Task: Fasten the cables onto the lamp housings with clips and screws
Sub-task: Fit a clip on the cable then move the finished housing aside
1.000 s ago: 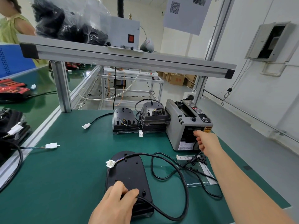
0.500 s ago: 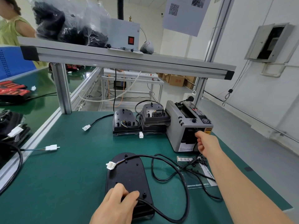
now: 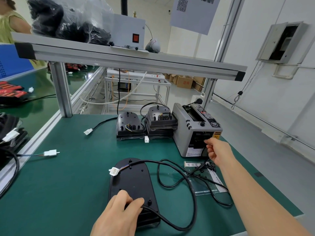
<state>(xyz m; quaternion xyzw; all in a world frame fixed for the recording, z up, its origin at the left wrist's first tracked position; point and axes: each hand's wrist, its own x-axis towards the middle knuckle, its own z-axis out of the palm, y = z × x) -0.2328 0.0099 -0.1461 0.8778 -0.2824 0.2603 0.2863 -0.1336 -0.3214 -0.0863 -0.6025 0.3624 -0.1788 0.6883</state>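
Two hands were well apart: left hand (image 3: 119, 213) at 6 o'clock curled round the black cable (image 3: 195, 205), holding it down on the lamp housing (image 3: 134, 181). Right hand (image 3: 219, 152) at 3 o'clock sat at the mouth of the tape dispenser (image 3: 189, 132), fingers curled; couldn't tell if it held anything.

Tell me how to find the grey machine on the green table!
Look at the green table, then at its far right corner. The grey machine stands there, just right of the black lamp housings, with the right hand at its front slot. It is the only grey, boxy thing; its neighbours are black.
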